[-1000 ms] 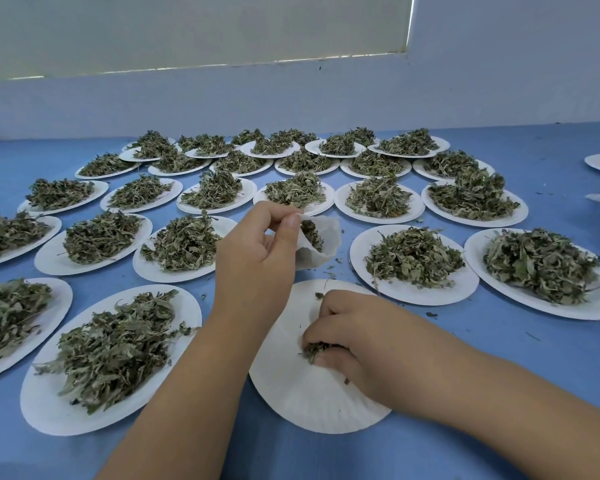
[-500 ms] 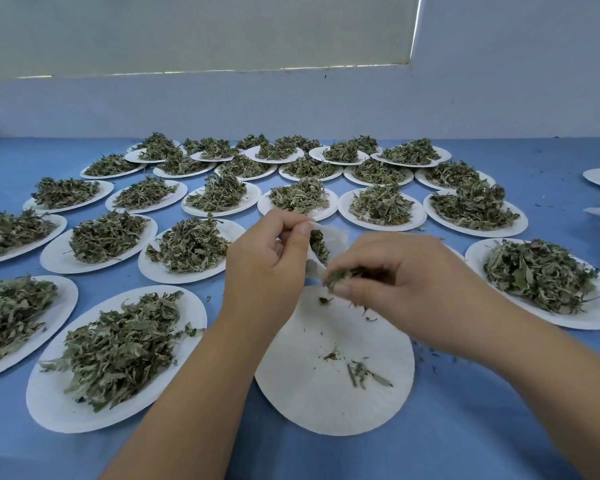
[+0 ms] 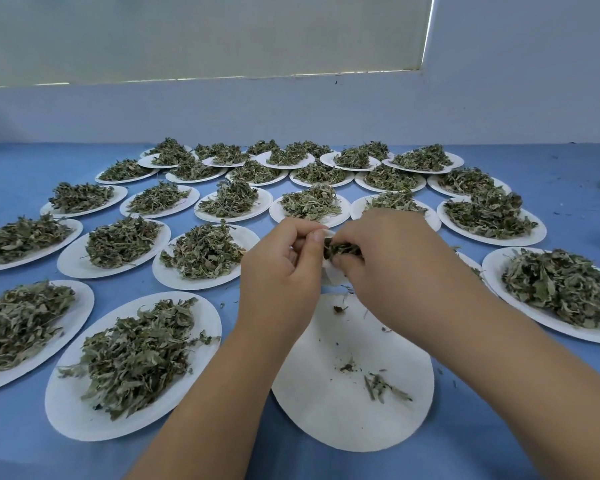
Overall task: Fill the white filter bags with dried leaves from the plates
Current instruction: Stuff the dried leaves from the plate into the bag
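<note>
Plates [image 3: 326,415] look matt, perhaps paper; leaves [image 3: 136,355] dry, crinkled.

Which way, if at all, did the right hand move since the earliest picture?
Yes. The right hand, pinching dried leaves, rose off the nearly empty plate, away from the person, to the filter bag in the left hand.

I see a blue table cover [image 3: 18,445] filling the lower frame. Behind it a pale wall [image 3: 291,112] crosses the middle. Upper left, a closed window blind [image 3: 201,32] hangs, with a bright strip of daylight [image 3: 429,29] along its right edge.
</note>
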{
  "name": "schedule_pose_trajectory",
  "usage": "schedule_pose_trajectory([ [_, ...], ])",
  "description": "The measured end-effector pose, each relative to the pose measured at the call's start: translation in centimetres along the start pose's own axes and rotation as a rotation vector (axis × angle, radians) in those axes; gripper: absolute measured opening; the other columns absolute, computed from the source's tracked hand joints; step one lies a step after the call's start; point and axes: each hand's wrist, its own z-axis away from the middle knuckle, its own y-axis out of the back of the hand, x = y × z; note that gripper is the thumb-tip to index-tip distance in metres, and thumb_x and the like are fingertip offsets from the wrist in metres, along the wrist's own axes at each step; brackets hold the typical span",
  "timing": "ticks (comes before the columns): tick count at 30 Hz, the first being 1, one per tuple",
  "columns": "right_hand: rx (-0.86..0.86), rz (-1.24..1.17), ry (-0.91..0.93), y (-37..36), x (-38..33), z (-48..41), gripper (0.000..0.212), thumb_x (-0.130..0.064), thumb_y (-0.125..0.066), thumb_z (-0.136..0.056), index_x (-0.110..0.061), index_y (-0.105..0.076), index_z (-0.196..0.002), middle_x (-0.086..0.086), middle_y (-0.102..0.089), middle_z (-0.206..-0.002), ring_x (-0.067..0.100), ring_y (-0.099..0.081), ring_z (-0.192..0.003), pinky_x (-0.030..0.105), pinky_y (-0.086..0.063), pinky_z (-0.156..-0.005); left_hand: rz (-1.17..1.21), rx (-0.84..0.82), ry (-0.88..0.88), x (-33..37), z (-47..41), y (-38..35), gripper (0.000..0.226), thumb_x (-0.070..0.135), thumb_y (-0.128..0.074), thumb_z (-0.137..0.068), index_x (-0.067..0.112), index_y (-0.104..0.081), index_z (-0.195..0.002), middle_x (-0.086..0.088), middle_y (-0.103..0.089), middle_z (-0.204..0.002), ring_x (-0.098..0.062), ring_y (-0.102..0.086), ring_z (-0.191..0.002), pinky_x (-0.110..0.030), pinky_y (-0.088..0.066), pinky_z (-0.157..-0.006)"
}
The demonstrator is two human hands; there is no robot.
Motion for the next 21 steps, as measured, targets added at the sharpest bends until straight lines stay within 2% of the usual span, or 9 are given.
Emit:
schedule_pose_trajectory([
  [4, 0.008, 0.019, -0.013, 0.5, -0.2, 0.1, 0.016, -0.022, -0.050, -0.095, -0.013, -0.063, -0.093, 0.004, -0.058, -0.087, 0.022, -0.057, -0.083, 0.030, -0.042, -0.067, -0.035, -0.007, -0.010, 0.0, 0.0, -0.2, 0.014, 0.015, -0.056, -0.092, 0.021, -0.068, -0.088, 0.024, -0.055, -0.058, 0.001, -0.046, -0.048, -0.007, -0.032, -0.047],
  [8, -0.013, -0.057, -0.024, 1.5, 0.0, 0.3, 0.021, -0.029, -0.047, -0.098, -0.024, -0.067, -0.104, 0.000, -0.065, -0.092, 0.018, -0.058, -0.081, 0.028, -0.037, -0.060, -0.021, -0.006, -0.017, -0.1, 0.0, -0.1, 0.013, 0.017, -0.055, -0.092, 0.020, -0.068, -0.090, 0.023, -0.056, -0.060, 0.002, -0.047, -0.049, -0.007, -0.032, -0.048],
  [12, 0.135, -0.104, 0.035, 0.2, 1.3, 0.5, 0.018, -0.029, -0.051, -0.095, -0.024, -0.067, -0.093, -0.004, -0.058, -0.079, 0.011, -0.049, -0.070, 0.023, -0.035, -0.057, -0.027, -0.008, -0.026, 0.1, 0.0, -0.2, 0.013, 0.018, -0.054, -0.091, 0.022, -0.066, -0.089, 0.025, -0.055, -0.060, 0.004, -0.048, -0.049, -0.006, -0.033, -0.048],
  [13, 0.149, -0.127, 0.042, -0.3, 1.6, 0.5, 0.017, -0.028, -0.052, -0.094, -0.023, -0.068, -0.091, -0.005, -0.059, -0.078, 0.010, -0.050, -0.070, 0.024, -0.037, -0.062, -0.040, -0.009, -0.031, 0.1, 0.0, -0.2, 0.013, 0.017, -0.055, -0.091, 0.021, -0.066, -0.089, 0.026, -0.055, -0.060, 0.005, -0.049, -0.050, -0.005, -0.033, -0.049],
  [15, 0.175, -0.236, 0.042, -0.8, 2.2, 0.6, 0.013, -0.029, -0.058, -0.091, -0.025, -0.069, -0.087, -0.008, -0.059, -0.072, 0.007, -0.051, -0.068, 0.017, -0.038, -0.068, -0.055, -0.012, -0.039, 0.2, 0.0, -0.2, 0.013, 0.017, -0.055, -0.092, 0.022, -0.066, -0.089, 0.026, -0.056, -0.062, 0.005, -0.050, -0.051, -0.004, -0.032, -0.049],
  [17, 0.200, -0.355, 0.033, -0.8, 2.8, 0.8, 0.009, -0.029, -0.063, -0.089, -0.029, -0.069, -0.082, -0.011, -0.059, -0.067, 0.005, -0.053, -0.071, 0.009, -0.039, -0.065, -0.055, -0.013, -0.030, 0.2, 0.0, -0.2, 0.013, 0.019, -0.054, -0.092, 0.022, -0.067, -0.090, 0.025, -0.055, -0.062, 0.003, -0.049, -0.050, -0.005, -0.032, -0.049],
  [21, 0.220, -0.455, 0.016, -0.7, 3.2, 1.0, 0.012, -0.030, -0.064, -0.087, -0.036, -0.067, -0.077, -0.012, -0.064, -0.067, 0.003, -0.056, -0.070, 0.011, -0.043, -0.061, -0.041, -0.019, -0.020, 0.3, 0.1, -0.2, 0.014, 0.022, -0.053, -0.091, 0.022, -0.068, -0.091, 0.023, -0.054, -0.060, 0.000, -0.047, -0.050, -0.007, -0.032, -0.048],
])
